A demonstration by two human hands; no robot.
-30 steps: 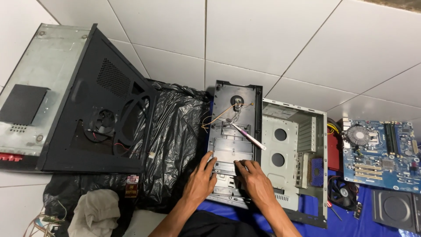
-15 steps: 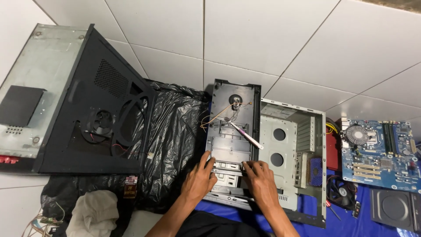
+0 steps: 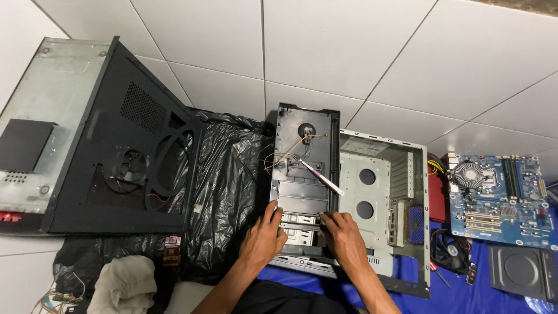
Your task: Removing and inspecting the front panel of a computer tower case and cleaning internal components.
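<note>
Top-down view of a dismantled desktop computer on a white tiled floor (image 3: 372,52). The left hand (image 3: 263,239) and the right hand (image 3: 344,238) both rest on the lower end of a black front panel (image 3: 304,180), which lies flat, inner side up, across the open steel computer case (image 3: 381,203). Left hand: fingers spread, fingertips on the panel's drive-bay slats near its left edge; grip released, pressing rather than grasping. Right hand: fingers extended flat over the slats near the right edge; grip likewise released. A white-handled tool (image 3: 318,176), probably a screwdriver, lies diagonally on the panel above the hands, beside thin loose wires. Left of the panel, a crumpled black plastic bag (image 3: 226,192) covers the floor; further left lies a black side panel with fan vent (image 3: 125,157) over a grey metal cover (image 3: 52,99). Right of the case, on a blue cloth (image 3: 465,291): a blue motherboard (image 3: 500,197), a black case fan (image 3: 452,251) and a red component (image 3: 436,195). A pale rag (image 3: 125,285) lies at lower left.
</note>
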